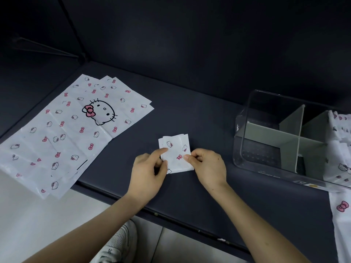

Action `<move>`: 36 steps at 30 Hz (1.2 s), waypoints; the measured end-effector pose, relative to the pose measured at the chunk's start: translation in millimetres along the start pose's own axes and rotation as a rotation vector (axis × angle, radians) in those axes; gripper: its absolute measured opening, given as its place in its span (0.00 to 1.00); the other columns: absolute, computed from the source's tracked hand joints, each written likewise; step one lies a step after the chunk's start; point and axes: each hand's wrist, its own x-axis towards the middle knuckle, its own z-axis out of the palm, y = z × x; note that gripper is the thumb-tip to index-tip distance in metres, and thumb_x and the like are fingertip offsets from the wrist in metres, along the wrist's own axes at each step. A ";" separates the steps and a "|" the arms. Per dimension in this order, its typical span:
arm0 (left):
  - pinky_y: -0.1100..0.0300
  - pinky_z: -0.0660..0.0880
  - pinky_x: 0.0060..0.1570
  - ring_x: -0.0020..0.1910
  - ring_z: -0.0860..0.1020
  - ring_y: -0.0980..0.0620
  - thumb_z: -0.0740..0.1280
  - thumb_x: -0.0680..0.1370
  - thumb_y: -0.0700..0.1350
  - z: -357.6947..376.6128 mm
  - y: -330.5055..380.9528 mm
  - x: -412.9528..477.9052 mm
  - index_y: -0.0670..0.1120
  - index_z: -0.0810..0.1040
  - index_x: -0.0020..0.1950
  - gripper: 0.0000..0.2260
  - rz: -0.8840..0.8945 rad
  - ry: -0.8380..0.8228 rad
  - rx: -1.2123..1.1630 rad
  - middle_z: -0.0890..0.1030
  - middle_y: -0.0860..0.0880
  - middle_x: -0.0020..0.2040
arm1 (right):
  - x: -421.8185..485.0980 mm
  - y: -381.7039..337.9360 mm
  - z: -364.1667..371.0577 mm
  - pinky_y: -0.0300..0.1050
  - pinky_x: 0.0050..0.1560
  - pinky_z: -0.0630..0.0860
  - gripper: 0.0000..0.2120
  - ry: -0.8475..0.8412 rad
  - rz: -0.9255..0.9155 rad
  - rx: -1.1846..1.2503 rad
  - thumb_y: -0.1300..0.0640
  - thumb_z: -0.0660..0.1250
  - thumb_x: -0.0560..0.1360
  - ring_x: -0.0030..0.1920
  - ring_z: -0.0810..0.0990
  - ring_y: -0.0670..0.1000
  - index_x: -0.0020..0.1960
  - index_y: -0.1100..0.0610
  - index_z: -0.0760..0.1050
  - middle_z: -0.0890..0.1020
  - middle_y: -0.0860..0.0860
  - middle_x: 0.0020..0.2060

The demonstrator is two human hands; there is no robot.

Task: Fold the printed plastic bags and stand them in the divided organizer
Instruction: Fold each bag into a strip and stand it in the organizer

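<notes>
- Lying on the dark table (209, 114) between the two hands, a folded bag (176, 154) is seen as a small square packet near the front edge.
- The packet's left edge is pinched by the left hand (148, 169) and its right edge by the right hand (208, 166). Both grips are judged to keep the slippery layers from springing open.
- The unfolded bags (76, 126) are stacked flat at the far left, overhanging the table's edge and well apart from the packet, probably as a supply to be drawn from.
- The clear organizer (245, 133) is set to the right, near the right hand, so that a short carry is needed. It is split into compartments by grey dividers (292, 137).
- Other folded bags (340, 130) are already stood in a compartment at the right edge of the view.
- The folding is judged nearly finished; the packet has not yet been stood in the organizer.
</notes>
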 end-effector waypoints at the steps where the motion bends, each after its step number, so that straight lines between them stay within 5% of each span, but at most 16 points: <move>1: 0.63 0.68 0.51 0.32 0.71 0.55 0.60 0.74 0.47 2.2 -2.8 0.0 0.46 0.81 0.55 0.15 0.048 0.009 0.064 0.73 0.56 0.29 | 1.1 -1.7 0.0 0.42 0.33 0.68 0.11 0.003 -0.009 -0.036 0.47 0.67 0.76 0.32 0.74 0.48 0.39 0.53 0.77 0.77 0.47 0.29; 6: 0.52 0.69 0.46 0.37 0.72 0.47 0.59 0.72 0.45 2.3 -5.7 0.4 0.45 0.83 0.52 0.15 0.136 0.060 0.247 0.75 0.49 0.37 | 6.0 -8.0 0.8 0.43 0.32 0.64 0.12 -0.013 -0.059 -0.194 0.46 0.66 0.76 0.33 0.70 0.51 0.42 0.55 0.77 0.69 0.47 0.25; 9: 0.49 0.65 0.61 0.52 0.75 0.40 0.60 0.74 0.43 -1.2 -4.9 8.0 0.42 0.82 0.54 0.15 0.303 0.057 0.385 0.77 0.41 0.54 | 8.4 -9.9 0.3 0.43 0.33 0.64 0.12 -0.029 -0.071 -0.250 0.46 0.66 0.76 0.35 0.71 0.51 0.42 0.54 0.76 0.69 0.47 0.27; 13: 0.48 0.55 0.73 0.70 0.68 0.41 0.54 0.81 0.47 1.6 -6.9 22.3 0.41 0.76 0.66 0.19 0.436 -0.169 0.535 0.72 0.41 0.70 | 12.0 -15.7 -0.3 0.42 0.32 0.65 0.13 -0.060 -0.074 -0.304 0.44 0.65 0.77 0.38 0.75 0.51 0.44 0.54 0.78 0.76 0.47 0.33; 19: 0.48 0.56 0.70 0.71 0.68 0.43 0.40 0.84 0.52 6.2 -13.7 17.4 0.42 0.70 0.71 0.28 0.308 -0.296 0.648 0.70 0.42 0.72 | 17.5 -18.4 -2.0 0.42 0.39 0.67 0.15 -0.087 -0.054 -0.374 0.42 0.62 0.78 0.45 0.78 0.51 0.49 0.53 0.77 0.82 0.49 0.44; 24: 0.44 0.55 0.68 0.72 0.67 0.43 0.41 0.83 0.54 12.1 -15.2 13.2 0.42 0.67 0.73 0.27 0.262 -0.281 0.667 0.68 0.42 0.73 | -7.1 0.9 25.0 0.41 0.25 0.66 0.21 0.390 -0.304 -0.590 0.38 0.65 0.71 0.29 0.77 0.53 0.44 0.57 0.76 0.78 0.53 0.33; 26: 0.44 0.55 0.68 0.72 0.66 0.43 0.45 0.82 0.55 13.8 -15.9 12.8 0.42 0.67 0.73 0.26 0.255 -0.268 0.678 0.68 0.42 0.73 | -13.5 12.5 31.1 0.44 0.27 0.70 0.21 0.461 -0.333 -0.604 0.39 0.62 0.72 0.31 0.76 0.54 0.44 0.57 0.77 0.78 0.53 0.34; 32: 0.44 0.54 0.68 0.71 0.67 0.44 0.44 0.82 0.56 14.7 -9.7 11.5 0.42 0.68 0.73 0.27 0.201 -0.272 0.697 0.69 0.43 0.72 | -15.6 19.3 26.8 0.48 0.30 0.75 0.18 0.492 -0.188 -0.482 0.51 0.79 0.62 0.34 0.79 0.57 0.45 0.60 0.79 0.79 0.55 0.35; 36: 0.43 0.55 0.68 0.70 0.69 0.42 0.49 0.80 0.55 22.7 -2.9 7.6 0.41 0.69 0.72 0.27 0.133 -0.239 0.682 0.70 0.42 0.71 | -16.1 5.5 18.2 0.47 0.43 0.74 0.18 0.364 -0.055 -0.263 0.52 0.72 0.72 0.48 0.80 0.57 0.58 0.60 0.77 0.81 0.54 0.47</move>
